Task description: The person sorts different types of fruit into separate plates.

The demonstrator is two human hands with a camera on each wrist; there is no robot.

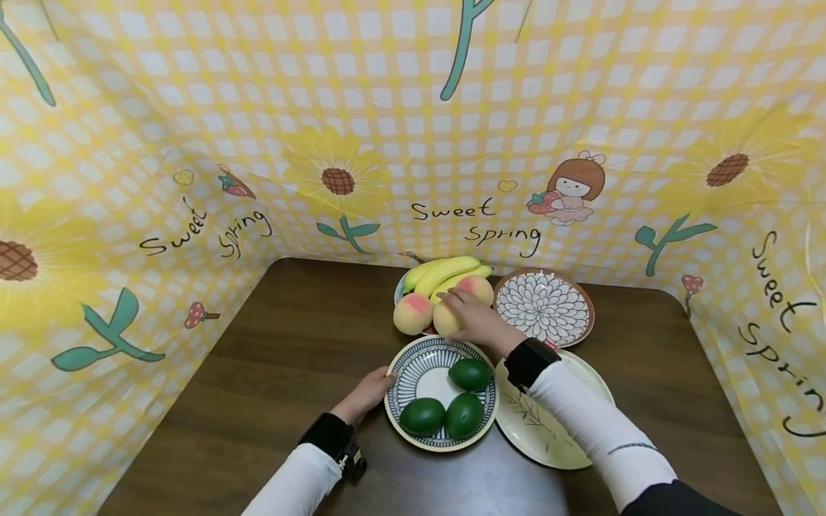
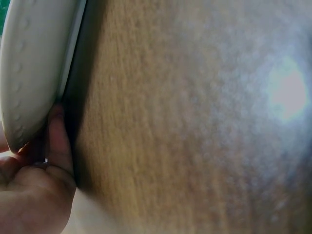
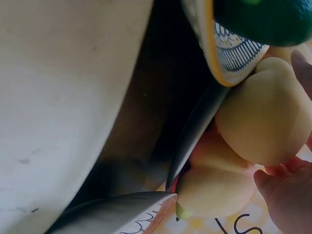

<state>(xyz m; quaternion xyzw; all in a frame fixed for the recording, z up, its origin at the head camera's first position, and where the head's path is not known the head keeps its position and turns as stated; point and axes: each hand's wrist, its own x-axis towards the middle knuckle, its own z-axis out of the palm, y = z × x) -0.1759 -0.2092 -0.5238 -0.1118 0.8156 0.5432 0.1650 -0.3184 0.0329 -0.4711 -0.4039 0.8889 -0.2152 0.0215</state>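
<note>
In the head view, my left hand (image 1: 365, 394) grips the left rim of a patterned bowl (image 1: 413, 380). Its fingers (image 2: 59, 139) reach under the bowl's pale outer wall in the left wrist view. Three dark green avocados (image 1: 422, 417) lie in the bowl. Beyond it, my right hand (image 1: 482, 322) holds a peach (image 1: 445, 320), which shows between thumb and fingers in the right wrist view. Two more peaches, one on the left (image 1: 413, 314) and one behind the fingers (image 1: 476, 288), sit beside it in front of a bunch of bananas (image 1: 445, 274).
A blue-edged dish (image 1: 399, 289) shows at the bananas' left. To their right stands a brown-rimmed plate (image 1: 545, 308) with a petal pattern. A pale plate (image 1: 548, 437) with a twig drawing lies under my right forearm. Yellow checked cloth (image 1: 387, 86) surrounds the wooden table (image 1: 284, 344).
</note>
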